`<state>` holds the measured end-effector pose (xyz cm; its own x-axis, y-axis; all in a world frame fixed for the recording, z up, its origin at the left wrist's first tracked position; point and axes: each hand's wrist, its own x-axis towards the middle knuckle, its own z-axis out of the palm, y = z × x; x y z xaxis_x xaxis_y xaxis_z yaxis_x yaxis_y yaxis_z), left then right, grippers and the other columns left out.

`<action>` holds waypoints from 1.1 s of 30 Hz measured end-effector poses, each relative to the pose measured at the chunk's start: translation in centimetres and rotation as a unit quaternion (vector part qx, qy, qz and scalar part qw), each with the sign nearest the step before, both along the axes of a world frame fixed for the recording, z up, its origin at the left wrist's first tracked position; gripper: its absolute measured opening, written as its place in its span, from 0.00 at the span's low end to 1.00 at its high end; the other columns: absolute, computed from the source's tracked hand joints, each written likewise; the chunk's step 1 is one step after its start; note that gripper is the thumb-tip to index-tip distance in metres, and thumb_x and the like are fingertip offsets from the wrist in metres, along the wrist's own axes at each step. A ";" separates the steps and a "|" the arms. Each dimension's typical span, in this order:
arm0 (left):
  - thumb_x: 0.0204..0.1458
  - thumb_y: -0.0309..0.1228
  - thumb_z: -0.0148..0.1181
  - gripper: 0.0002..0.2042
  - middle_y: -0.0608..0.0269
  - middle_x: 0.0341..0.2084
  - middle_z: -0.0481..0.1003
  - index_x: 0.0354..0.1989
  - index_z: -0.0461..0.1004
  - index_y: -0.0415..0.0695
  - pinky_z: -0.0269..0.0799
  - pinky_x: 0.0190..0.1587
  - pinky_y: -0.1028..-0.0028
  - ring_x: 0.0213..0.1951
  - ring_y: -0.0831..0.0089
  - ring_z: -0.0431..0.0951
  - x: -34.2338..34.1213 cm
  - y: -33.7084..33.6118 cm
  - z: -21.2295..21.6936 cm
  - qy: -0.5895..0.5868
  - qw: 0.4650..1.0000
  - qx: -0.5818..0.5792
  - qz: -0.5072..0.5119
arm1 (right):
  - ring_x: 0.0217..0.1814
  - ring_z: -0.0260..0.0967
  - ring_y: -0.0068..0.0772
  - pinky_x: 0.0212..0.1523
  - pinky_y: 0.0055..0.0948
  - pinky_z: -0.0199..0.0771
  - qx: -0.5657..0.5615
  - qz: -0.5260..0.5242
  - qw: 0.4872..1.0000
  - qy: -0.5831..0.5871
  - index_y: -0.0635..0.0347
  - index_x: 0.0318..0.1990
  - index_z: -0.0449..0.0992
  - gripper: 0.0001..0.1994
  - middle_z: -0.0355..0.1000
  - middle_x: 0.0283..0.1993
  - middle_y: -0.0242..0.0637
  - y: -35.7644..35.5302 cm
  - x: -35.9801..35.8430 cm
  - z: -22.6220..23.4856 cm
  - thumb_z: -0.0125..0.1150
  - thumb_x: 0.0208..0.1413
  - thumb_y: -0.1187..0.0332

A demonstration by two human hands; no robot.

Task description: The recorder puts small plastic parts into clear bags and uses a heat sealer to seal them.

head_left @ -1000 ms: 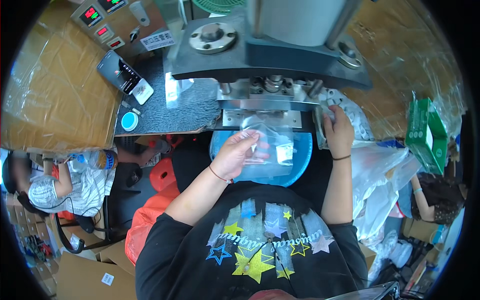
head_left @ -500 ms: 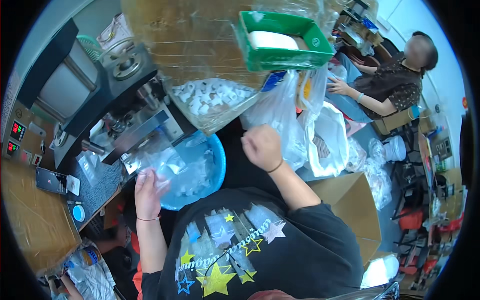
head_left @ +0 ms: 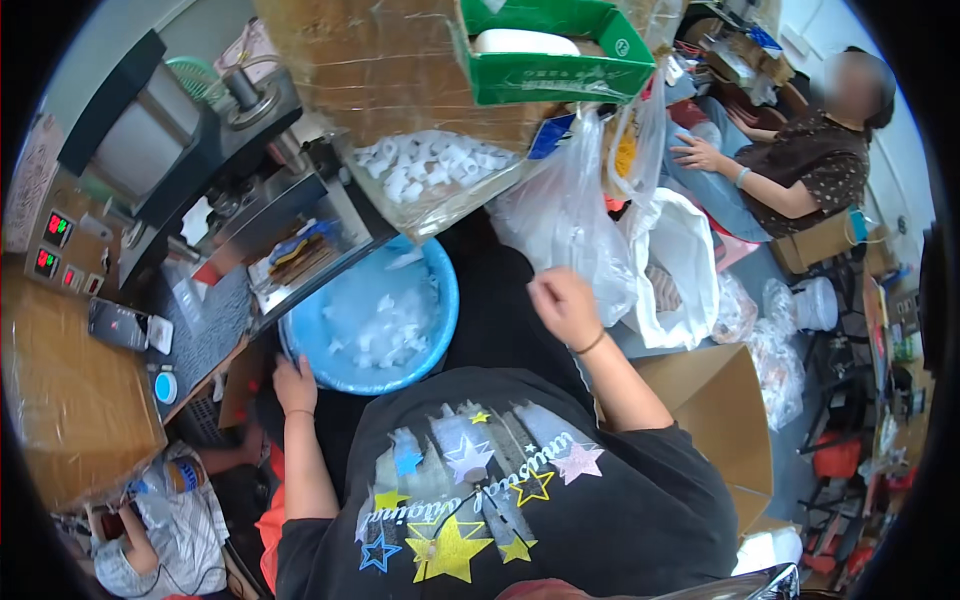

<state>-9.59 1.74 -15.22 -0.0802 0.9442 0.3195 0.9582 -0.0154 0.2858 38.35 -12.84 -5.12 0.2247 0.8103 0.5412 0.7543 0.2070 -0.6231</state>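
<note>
A blue basin (head_left: 451,310) sits in front of me, with small white pieces (head_left: 388,335) and clear plastic inside. My left hand (head_left: 295,386) is at its lower left rim, fingers curled against the edge; the fingertips show only in part. Out to the right of the basin, over my dark-clothed lap, my right hand (head_left: 567,308) is closed in a fist, and nothing sticks out of it. Beyond the basin stands a bench press machine (head_left: 225,215), with brown and blue items (head_left: 300,250) on its front ledge.
More white pieces (head_left: 430,165) lie on plastic by a tape-wrapped carton (head_left: 390,70), which bears a green box (head_left: 555,75). To the right are plastic bags (head_left: 560,220), a white sack (head_left: 700,280), an open cardboard box (head_left: 720,410) and a seated person (head_left: 800,160). A phone (head_left: 118,322) is at left.
The clear plastic bag that was in my left hand is no longer there. That hand has come down to the basin's rim. My right fist has shifted a little right and down.
</note>
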 end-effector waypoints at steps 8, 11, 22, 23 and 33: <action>0.61 0.39 0.51 0.15 0.42 0.35 0.78 0.38 0.76 0.39 0.73 0.43 0.52 0.41 0.42 0.78 0.1 -0.2 0.3 -0.092 0.983 -0.157 -0.002 | 0.52 0.70 0.36 0.53 0.39 0.73 -0.222 0.030 0.801 0.555 0.57 0.61 0.67 0.20 0.72 0.52 0.41 16.1 -4.3 -13.2 0.48 0.70 0.55; 0.60 0.34 0.48 0.13 0.48 0.38 0.79 0.36 0.80 0.43 0.74 0.46 0.53 0.44 0.48 0.78 3.1 -2.2 1.1 -0.016 0.981 -0.115 -0.154 | 0.67 0.66 0.40 0.64 0.53 0.65 -0.441 -0.010 0.739 0.509 0.49 0.66 0.68 0.30 0.68 0.66 0.37 17.9 -3.6 -17.1 0.36 0.70 0.41; 0.65 0.32 0.52 0.07 0.55 0.46 0.72 0.39 0.73 0.43 0.63 0.62 0.62 0.48 0.59 0.72 16.8 -4.5 8.0 -0.463 0.580 -0.365 -0.562 | 0.51 0.76 0.46 0.51 0.42 0.75 -0.281 0.046 0.784 0.552 0.61 0.50 0.76 0.14 0.78 0.49 0.46 17.3 -4.7 -19.8 0.50 0.69 0.61; 0.65 0.32 0.52 0.07 0.55 0.46 0.72 0.39 0.73 0.43 0.63 0.62 0.62 0.48 0.59 0.72 16.7 -4.5 7.5 -0.468 0.576 -0.362 -0.564 | 0.51 0.76 0.46 0.51 0.42 0.75 -0.282 0.043 0.787 0.546 0.61 0.50 0.76 0.14 0.78 0.49 0.46 17.2 -4.3 -19.3 0.50 0.69 0.61; 0.43 0.36 0.69 0.35 0.49 0.38 0.69 0.60 0.61 0.45 0.71 0.39 0.58 0.38 0.50 0.74 14.6 -2.9 3.8 -0.221 0.862 0.002 -0.456 | 0.39 0.74 0.47 0.44 0.41 0.74 -0.130 0.368 0.905 -0.169 0.51 0.32 0.78 0.03 0.75 0.34 0.37 6.8 -16.4 -1.5 0.60 0.53 0.67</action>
<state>5.01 -1.13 -11.40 0.5805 0.6779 0.4511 0.3443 -0.7064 0.6185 22.00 -6.00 -6.63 -0.5705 0.7828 0.2485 0.6280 0.6108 -0.4822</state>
